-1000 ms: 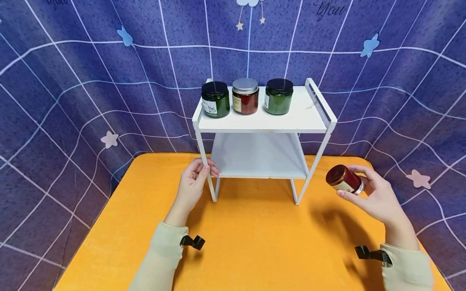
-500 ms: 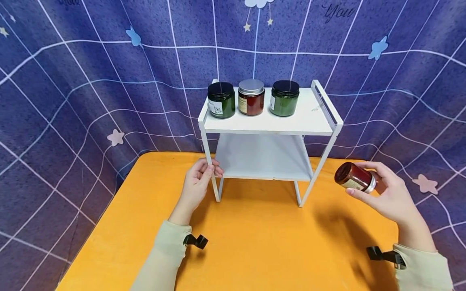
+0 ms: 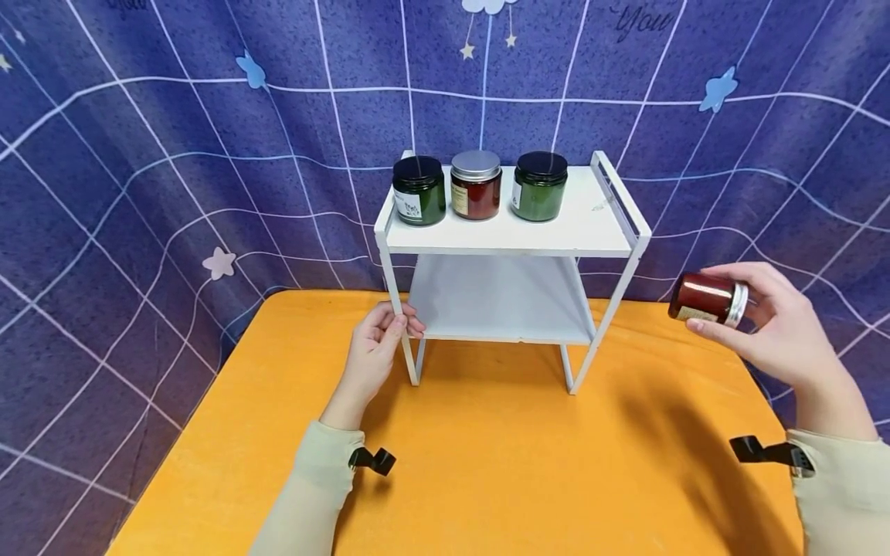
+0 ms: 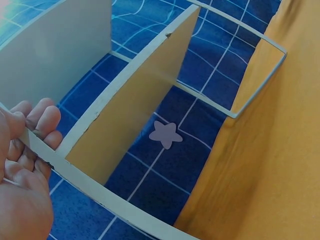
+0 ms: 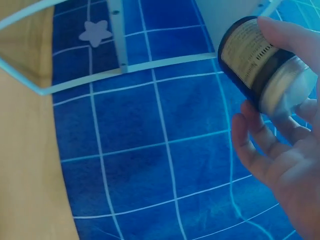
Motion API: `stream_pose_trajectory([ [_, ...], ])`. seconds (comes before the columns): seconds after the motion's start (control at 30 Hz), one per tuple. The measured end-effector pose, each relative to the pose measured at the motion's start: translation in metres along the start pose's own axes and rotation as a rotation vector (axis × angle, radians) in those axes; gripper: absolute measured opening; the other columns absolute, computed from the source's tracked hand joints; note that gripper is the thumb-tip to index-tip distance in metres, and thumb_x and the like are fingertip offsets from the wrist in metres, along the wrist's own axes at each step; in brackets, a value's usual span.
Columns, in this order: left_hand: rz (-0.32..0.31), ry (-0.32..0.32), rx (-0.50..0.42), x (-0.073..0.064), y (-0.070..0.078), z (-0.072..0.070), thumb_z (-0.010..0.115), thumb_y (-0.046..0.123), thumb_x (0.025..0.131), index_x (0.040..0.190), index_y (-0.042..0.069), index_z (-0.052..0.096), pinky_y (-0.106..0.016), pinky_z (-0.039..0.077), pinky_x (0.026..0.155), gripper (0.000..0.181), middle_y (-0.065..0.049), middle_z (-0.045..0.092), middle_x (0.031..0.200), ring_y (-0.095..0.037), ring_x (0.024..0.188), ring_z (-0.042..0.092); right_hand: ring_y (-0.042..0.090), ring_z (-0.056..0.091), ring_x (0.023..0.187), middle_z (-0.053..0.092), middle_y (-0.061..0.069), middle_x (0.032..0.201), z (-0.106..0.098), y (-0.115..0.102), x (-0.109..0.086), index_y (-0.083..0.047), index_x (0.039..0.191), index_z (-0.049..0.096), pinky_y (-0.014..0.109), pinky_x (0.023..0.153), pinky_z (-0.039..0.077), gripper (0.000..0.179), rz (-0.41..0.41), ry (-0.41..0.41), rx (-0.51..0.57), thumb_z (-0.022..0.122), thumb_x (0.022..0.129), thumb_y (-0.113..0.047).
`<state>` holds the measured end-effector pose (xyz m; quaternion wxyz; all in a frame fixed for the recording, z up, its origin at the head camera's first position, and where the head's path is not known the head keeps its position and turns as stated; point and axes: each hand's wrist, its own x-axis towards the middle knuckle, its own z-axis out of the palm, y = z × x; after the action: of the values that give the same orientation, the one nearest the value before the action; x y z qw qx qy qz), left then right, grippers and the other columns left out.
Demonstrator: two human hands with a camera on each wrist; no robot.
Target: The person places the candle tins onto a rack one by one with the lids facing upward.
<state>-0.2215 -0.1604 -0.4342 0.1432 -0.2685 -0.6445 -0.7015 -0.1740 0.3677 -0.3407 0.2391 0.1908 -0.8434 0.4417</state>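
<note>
My right hand grips a brown-red glass jar with a silver lid and a cream label. The jar is tilted on its side in the air, right of the shelf, its lid toward my palm. In the right wrist view the thumb lies across the labelled jar. With my left hand I pinch the front left leg of the white two-tier shelf, thumb in front. The left wrist view shows the fingers curled round that leg.
On the top tier stand a green jar, a brown-red jar with a silver lid, and another green jar. The shelf stands on an orange table. Behind hangs a blue patterned curtain.
My right hand has moved right and up with the jar, and the jar has turned closer to level. My left hand keeps its hold on the shelf leg.
</note>
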Motion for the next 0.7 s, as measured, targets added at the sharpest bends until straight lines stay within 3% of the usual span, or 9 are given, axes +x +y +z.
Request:
stream_pose_trajectory([
  [0.13,0.006,0.002,-0.003,0.000,-0.001,0.000,0.048,0.000,0.115,0.122,-0.018,0.059,-0.031,0.064,0.091,0.022,-0.014,0.077,0.099,-0.016,0.091,0.076,0.005,0.065,0.092,0.058,-0.002,0.132,-0.008,-0.006,0.008,0.004,0.142,0.065,0.006,0.076,0.052,0.075,0.048,0.026,0.007,0.085,0.074,0.026],
  [0.33,0.009,-0.004,-0.011,0.000,-0.001,0.000,0.049,0.001,0.115,0.122,-0.017,0.059,-0.032,0.064,0.091,0.022,-0.011,0.077,0.100,-0.017,0.092,0.076,0.003,0.070,0.100,0.060,-0.003,0.137,-0.014,-0.015,0.015,0.001,0.147,0.064,0.007,0.084,0.055,0.075,0.092,0.049,0.043,0.082,0.078,0.027],
  [0.43,0.011,-0.004,-0.017,0.001,-0.001,0.000,0.049,0.001,0.115,0.122,-0.018,0.059,-0.031,0.064,0.092,0.022,-0.011,0.077,0.100,-0.017,0.092,0.076,0.004,0.071,0.103,0.063,-0.001,0.138,-0.015,-0.017,0.020,0.000,0.148,0.063,0.009,0.085,0.056,0.077,0.100,0.063,0.150,0.079,0.079,0.029],
  [0.63,0.009,0.000,-0.021,0.000,-0.001,0.001,0.049,0.001,0.115,0.122,-0.018,0.058,-0.031,0.064,0.091,0.022,-0.006,0.077,0.100,-0.016,0.092,0.076,0.013,0.075,0.106,0.072,0.008,0.128,-0.013,-0.020,0.030,0.004,0.144,0.060,0.017,0.086,0.060,0.078,0.087,0.126,0.542,0.069,0.076,0.040],
  [0.7,0.011,-0.001,-0.025,0.000,-0.001,0.001,0.048,0.001,0.115,0.122,-0.018,0.058,-0.031,0.064,0.091,0.022,-0.005,0.077,0.100,-0.016,0.092,0.076,0.016,0.075,0.109,0.072,0.011,0.127,-0.011,-0.022,0.033,0.007,0.143,0.060,0.019,0.086,0.061,0.076,0.077,0.153,0.599,0.067,0.076,0.041],
])
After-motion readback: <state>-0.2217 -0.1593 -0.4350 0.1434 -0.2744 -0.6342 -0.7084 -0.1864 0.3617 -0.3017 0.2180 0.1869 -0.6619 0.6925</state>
